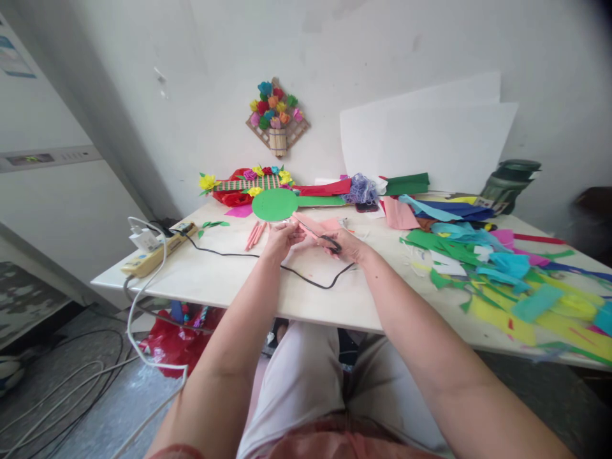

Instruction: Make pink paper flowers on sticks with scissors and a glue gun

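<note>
My left hand point(285, 237) is closed on the left end of a strip of salmon-pink paper point(306, 223), held just above the white table. Scissors with black handles point(331, 243) are in my right hand point(345, 245), their blades against the pink strip. Beside my left hand lie several thin rolled pink sticks point(255, 235). A green round piece point(274, 204) with a long green strip is right behind my hands. More pink paper point(332, 224) lies under or behind the scissors; where the strip ends is hard to tell.
Colourful paper scraps point(507, 274) cover the table's right side, near a dark bottle point(510, 185). A black cable point(306, 275) crosses the table from a power strip point(157, 252) at left. Paper flowers point(258, 182) and purple shredded paper point(361, 189) line the back.
</note>
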`<state>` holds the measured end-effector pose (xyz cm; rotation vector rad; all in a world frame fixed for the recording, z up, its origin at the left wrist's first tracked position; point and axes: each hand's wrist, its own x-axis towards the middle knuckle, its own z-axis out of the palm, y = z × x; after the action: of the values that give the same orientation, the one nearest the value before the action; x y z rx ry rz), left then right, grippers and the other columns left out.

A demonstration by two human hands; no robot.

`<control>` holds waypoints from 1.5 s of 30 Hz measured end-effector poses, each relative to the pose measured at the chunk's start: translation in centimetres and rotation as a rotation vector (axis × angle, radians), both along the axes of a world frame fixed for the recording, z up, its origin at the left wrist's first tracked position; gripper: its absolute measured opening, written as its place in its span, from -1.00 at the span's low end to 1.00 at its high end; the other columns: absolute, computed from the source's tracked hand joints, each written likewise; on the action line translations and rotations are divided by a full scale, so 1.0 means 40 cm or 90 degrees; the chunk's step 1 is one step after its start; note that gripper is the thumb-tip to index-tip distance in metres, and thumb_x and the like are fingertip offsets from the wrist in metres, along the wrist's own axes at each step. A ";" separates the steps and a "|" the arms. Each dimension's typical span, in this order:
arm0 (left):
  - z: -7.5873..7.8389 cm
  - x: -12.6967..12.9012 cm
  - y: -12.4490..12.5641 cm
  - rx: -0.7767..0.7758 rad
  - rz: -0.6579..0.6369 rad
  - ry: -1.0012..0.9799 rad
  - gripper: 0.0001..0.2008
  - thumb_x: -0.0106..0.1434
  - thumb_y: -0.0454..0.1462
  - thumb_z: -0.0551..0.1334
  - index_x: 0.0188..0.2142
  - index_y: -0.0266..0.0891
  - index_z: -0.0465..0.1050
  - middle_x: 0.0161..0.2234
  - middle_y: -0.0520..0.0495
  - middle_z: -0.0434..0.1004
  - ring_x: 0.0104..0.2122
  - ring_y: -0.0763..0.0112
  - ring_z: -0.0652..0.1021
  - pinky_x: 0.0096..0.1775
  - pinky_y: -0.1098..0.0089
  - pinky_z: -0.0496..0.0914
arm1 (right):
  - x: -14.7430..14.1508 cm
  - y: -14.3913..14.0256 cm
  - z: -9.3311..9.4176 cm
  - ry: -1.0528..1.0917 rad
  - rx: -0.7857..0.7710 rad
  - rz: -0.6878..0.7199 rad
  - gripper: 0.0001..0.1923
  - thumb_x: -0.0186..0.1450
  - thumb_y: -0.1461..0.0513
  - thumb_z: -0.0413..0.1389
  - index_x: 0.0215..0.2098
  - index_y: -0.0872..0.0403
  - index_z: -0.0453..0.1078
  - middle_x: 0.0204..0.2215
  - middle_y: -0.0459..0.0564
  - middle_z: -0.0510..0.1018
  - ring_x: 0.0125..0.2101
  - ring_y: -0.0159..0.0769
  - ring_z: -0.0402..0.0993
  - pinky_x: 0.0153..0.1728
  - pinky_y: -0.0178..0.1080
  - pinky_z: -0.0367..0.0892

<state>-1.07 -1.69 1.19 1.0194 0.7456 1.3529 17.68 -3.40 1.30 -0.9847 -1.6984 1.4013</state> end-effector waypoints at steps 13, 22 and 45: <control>-0.001 0.001 0.000 0.004 -0.024 -0.005 -0.89 0.03 -0.34 0.28 -0.50 -0.39 0.39 -0.59 -0.07 0.49 -0.55 0.47 0.53 -0.44 0.47 0.44 | 0.001 0.011 -0.011 -0.029 0.026 -0.015 -0.65 0.05 0.01 0.20 -0.50 0.16 0.37 -0.77 -0.21 0.29 -0.80 -0.56 0.14 -0.82 -0.45 0.03; 0.004 0.001 -0.009 0.013 -0.040 0.006 -0.84 0.06 -0.29 0.30 -0.49 -0.38 0.38 -0.56 -0.08 0.50 -0.55 0.47 0.53 -0.42 0.46 0.45 | -0.001 0.011 -0.007 -0.022 0.009 -0.018 -0.68 0.04 0.04 0.22 -0.45 0.15 0.40 -0.79 -0.21 0.27 -0.80 -0.55 0.11 -0.83 -0.44 0.00; 0.000 -0.002 -0.006 0.025 -0.031 0.033 -0.82 0.05 -0.28 0.31 -0.49 -0.38 0.39 -0.56 -0.09 0.49 -0.54 0.46 0.53 -0.41 0.45 0.44 | 0.003 0.006 -0.002 -0.026 0.016 -0.011 -0.68 0.07 0.03 0.21 -0.42 0.13 0.42 -0.80 -0.19 0.28 -0.81 -0.52 0.10 -0.83 -0.42 0.01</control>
<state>-1.15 -1.91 1.19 1.1001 0.7311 1.3078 17.81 -3.16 1.20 -1.0186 -1.7295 1.3536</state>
